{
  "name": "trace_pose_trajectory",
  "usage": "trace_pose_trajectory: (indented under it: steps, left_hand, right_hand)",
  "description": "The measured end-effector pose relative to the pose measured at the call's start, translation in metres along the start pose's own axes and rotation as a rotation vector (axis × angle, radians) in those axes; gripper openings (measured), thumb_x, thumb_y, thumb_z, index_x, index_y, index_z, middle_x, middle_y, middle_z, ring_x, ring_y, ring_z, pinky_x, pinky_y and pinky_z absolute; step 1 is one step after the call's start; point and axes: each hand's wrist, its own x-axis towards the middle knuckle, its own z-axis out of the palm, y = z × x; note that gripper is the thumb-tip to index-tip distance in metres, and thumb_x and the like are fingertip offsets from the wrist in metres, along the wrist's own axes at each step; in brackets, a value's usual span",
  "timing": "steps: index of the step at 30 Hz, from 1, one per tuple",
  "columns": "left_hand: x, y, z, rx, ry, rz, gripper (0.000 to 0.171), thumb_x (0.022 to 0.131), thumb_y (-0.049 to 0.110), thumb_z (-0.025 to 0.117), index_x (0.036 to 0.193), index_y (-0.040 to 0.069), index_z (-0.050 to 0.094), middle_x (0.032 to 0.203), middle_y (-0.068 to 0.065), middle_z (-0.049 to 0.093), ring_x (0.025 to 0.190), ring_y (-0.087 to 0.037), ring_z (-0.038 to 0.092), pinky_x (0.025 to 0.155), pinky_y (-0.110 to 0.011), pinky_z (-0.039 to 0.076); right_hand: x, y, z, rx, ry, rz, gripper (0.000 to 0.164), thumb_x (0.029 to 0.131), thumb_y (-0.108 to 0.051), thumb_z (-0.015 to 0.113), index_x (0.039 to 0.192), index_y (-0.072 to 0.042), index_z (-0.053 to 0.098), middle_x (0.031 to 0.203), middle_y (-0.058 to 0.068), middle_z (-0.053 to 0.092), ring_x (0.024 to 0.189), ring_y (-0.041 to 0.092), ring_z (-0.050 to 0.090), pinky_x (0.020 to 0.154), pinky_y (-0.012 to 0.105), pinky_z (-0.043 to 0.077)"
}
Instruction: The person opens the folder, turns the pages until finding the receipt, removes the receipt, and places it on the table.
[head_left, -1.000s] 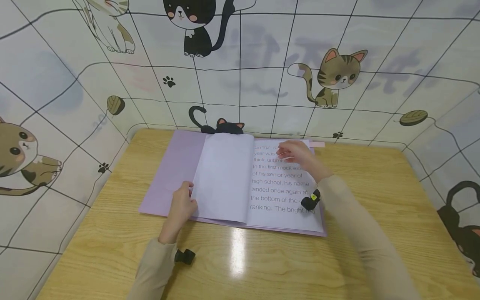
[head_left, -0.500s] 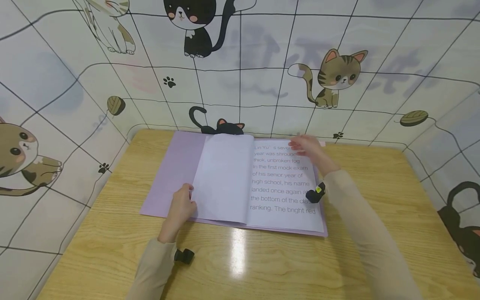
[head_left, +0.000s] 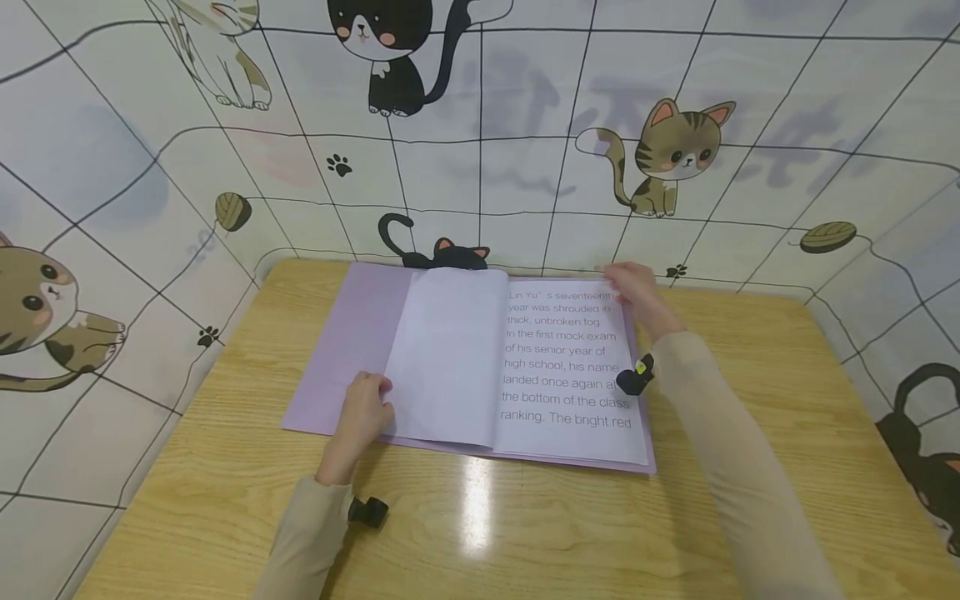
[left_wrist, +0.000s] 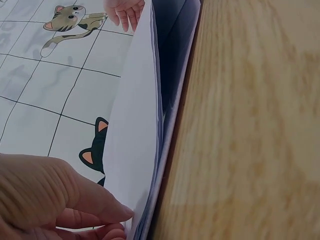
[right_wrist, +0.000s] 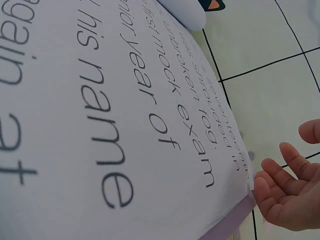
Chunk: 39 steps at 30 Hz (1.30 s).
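A book with a lilac cover point(head_left: 333, 367) lies spread on the table. Its left page point(head_left: 450, 358) is blank, and its right page point(head_left: 562, 433) bears large printed English text. My left hand point(head_left: 365, 406) is at the outer edge of the blank page, thumb over the paper and fingers curled beside it, pinching the edge. In the left wrist view, several sheets point(left_wrist: 150, 100) stand slightly apart above the cover. My right hand point(head_left: 637, 287) is at the top right corner of the book, its fingers loosely bent and apart in the right wrist view, little finger close to the corner.
The wooden table point(head_left: 480, 542) runs up to a white wall point(head_left: 525, 175) with printed cats and grid lines. A black wrist camera point(head_left: 369, 512) sits on the left sleeve, and another black camera point(head_left: 635, 377) on the right sleeve.
My right hand has moved right and slightly back, from over the top text lines to the book's top right corner, now covering the pink tab. The left hand stays nearly still.
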Motion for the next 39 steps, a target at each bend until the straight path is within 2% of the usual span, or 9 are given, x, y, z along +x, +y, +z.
trace_pose_trajectory:
  steps: [2,7,16,21,24,26,31,34,39]
  left_hand:
    - [0.000,0.000,0.000,0.001,-0.005,-0.003,0.024,0.068,-0.012,0.058,0.091,-0.014,0.062,0.094,-0.026,0.056,0.093,-0.041,0.054,0.081,-0.047,0.048]
    - [0.001,-0.002,0.000,0.005,-0.014,-0.008,0.025,0.068,-0.012,0.058,0.092,-0.014,0.062,0.096,-0.027,0.056,0.094,-0.042,0.054,0.082,-0.047,0.047]
    - [0.001,-0.001,0.000,0.013,-0.007,0.002,0.024,0.068,-0.010,0.058,0.091,-0.014,0.062,0.093,-0.025,0.056,0.091,-0.039,0.054,0.081,-0.046,0.048]
    - [0.001,0.000,0.000,0.017,-0.009,0.000,0.024,0.068,-0.010,0.058,0.092,-0.014,0.062,0.094,-0.026,0.056,0.092,-0.040,0.054,0.081,-0.047,0.048]
    - [0.001,0.000,0.000,0.016,-0.011,0.000,0.024,0.069,-0.010,0.059,0.093,-0.015,0.062,0.094,-0.026,0.056,0.092,-0.040,0.054,0.082,-0.047,0.048]
    - [0.000,0.000,-0.001,0.014,-0.010,0.000,0.025,0.069,-0.010,0.059,0.093,-0.015,0.062,0.094,-0.026,0.056,0.092,-0.040,0.054,0.082,-0.047,0.047]
    - [0.000,0.000,-0.001,0.010,-0.007,0.002,0.025,0.069,-0.010,0.058,0.093,-0.015,0.062,0.095,-0.026,0.056,0.092,-0.040,0.054,0.082,-0.047,0.048]
    - [0.000,0.001,-0.002,0.010,-0.006,0.000,0.025,0.069,-0.010,0.059,0.093,-0.015,0.062,0.094,-0.026,0.056,0.092,-0.040,0.054,0.082,-0.047,0.047]
    - [-0.001,0.001,-0.002,0.002,-0.010,-0.005,0.025,0.069,-0.010,0.058,0.094,-0.015,0.061,0.094,-0.025,0.056,0.091,-0.039,0.054,0.082,-0.047,0.047]
  right_hand:
    - [0.002,0.002,-0.001,-0.005,0.024,0.006,0.048,0.095,-0.026,0.048,0.137,-0.003,0.043,0.120,0.008,0.047,0.104,0.019,0.043,0.088,0.029,0.039]
    - [0.008,0.006,-0.003,-0.048,0.049,0.015,0.049,0.095,-0.030,0.047,0.137,-0.005,0.043,0.128,0.010,0.046,0.106,0.018,0.042,0.084,0.026,0.037]
    - [0.005,0.003,-0.006,-0.065,0.018,-0.002,0.051,0.094,-0.024,0.044,0.140,-0.002,0.039,0.137,0.015,0.042,0.110,0.022,0.040,0.097,0.035,0.036]
    - [0.004,0.001,-0.008,-0.060,0.011,-0.020,0.052,0.092,-0.022,0.045,0.139,-0.001,0.039,0.137,0.016,0.042,0.111,0.024,0.041,0.096,0.036,0.037]
    - [0.009,0.005,-0.010,-0.066,0.012,-0.018,0.052,0.093,-0.025,0.047,0.139,-0.001,0.040,0.135,0.017,0.044,0.110,0.024,0.044,0.089,0.032,0.039]
    - [0.018,0.010,-0.011,-0.066,0.029,0.000,0.051,0.093,-0.029,0.048,0.137,-0.003,0.043,0.129,0.014,0.049,0.105,0.022,0.046,0.077,0.026,0.041]
    - [0.035,0.024,-0.012,-0.042,0.059,0.009,0.046,0.092,-0.032,0.051,0.130,-0.007,0.050,0.109,0.003,0.051,0.092,0.017,0.046,0.053,0.021,0.030]
    - [0.029,0.021,-0.012,-0.056,0.049,-0.003,0.046,0.092,-0.031,0.053,0.131,-0.006,0.049,0.105,0.002,0.051,0.090,0.016,0.046,0.056,0.020,0.033]
    - [0.005,0.008,-0.013,-0.096,-0.029,-0.014,0.051,0.093,-0.026,0.052,0.137,-0.002,0.042,0.107,0.004,0.051,0.091,0.015,0.045,0.074,0.025,0.039]
